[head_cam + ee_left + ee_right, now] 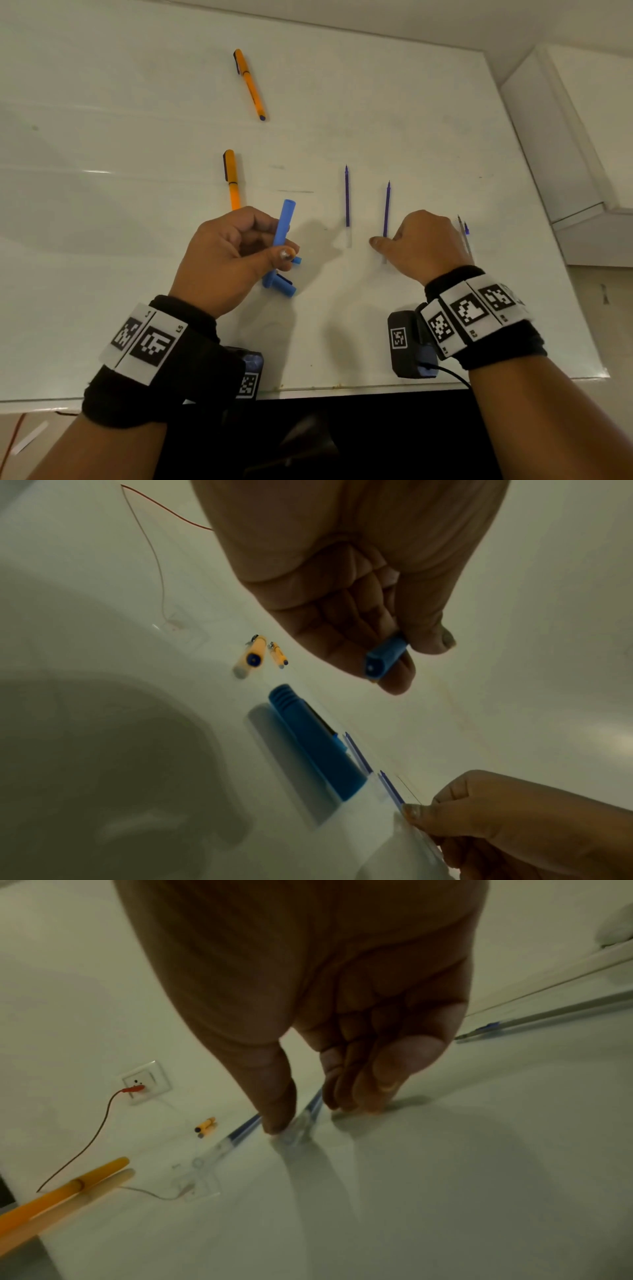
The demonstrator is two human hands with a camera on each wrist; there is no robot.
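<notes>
Two hands are engaged over the white table (137,171): a blue pen barrel (283,222) is held raised, slightly tilted, between the thumb and curled fingers of the left hand (226,253), while the right hand (424,240) is lowered onto the near end of a purple refill (387,209). The refill is laid lengthwise straight away from the person, tip far, and is straddled by thumb (277,1112) and fingertips with a narrow gap left, no pinch being made yet. The refill lies right of the barrel, so a leftward carry by the nearer right hand is judged needed.
</notes>
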